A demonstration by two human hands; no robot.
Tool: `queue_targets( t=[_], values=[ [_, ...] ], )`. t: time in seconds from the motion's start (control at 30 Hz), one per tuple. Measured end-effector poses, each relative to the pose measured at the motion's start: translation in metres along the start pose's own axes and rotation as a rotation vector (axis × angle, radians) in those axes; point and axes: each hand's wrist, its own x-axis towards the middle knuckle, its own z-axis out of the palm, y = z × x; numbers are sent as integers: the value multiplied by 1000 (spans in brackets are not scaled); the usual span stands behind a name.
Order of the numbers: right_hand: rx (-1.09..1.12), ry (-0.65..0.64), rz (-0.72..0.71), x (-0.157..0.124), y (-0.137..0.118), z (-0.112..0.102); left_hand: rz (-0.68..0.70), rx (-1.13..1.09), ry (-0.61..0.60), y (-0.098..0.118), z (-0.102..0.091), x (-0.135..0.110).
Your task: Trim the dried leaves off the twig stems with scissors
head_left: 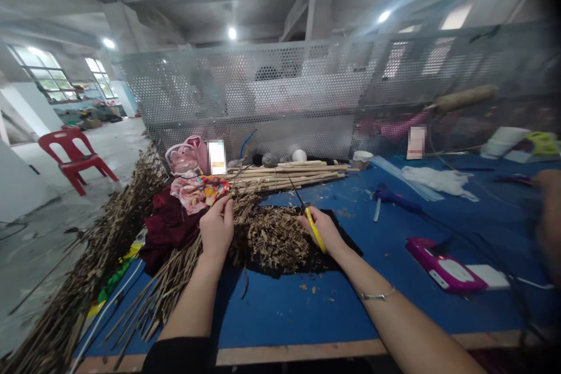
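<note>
My left hand (217,227) is closed round a bundle of dry brown stalks (175,269) that lies across the blue table (307,310). My right hand (322,229) grips yellow-handled scissors (312,223), their dark blades pointing up and away toward the stalks. Between my hands sits a heap of dry cut twig pieces (274,236) on a black cloth (342,248).
More stalks (87,269) pile off the table's left edge. Bamboo sticks (284,175), a floral cloth (199,191), a pink bottle (188,155), a blue glue gun (394,197), a magenta device (442,269) and a perforated metal screen (307,93) surround the work. Another person's arm (550,222) shows at right.
</note>
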Motion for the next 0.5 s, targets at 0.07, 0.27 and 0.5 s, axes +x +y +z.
queue_targets(
  t=[0.07, 0.27, 0.5],
  values=[
    [0, 14, 1, 0, -1, -1, -192, -346, -51, 7, 6, -3],
    [123, 134, 18, -3, -17, -6, -781, -1063, -401, 22, 17, -9],
    [115, 81, -25, -10, -50, -10, -751, -839, -536, 22, 28, -19]
  ],
)
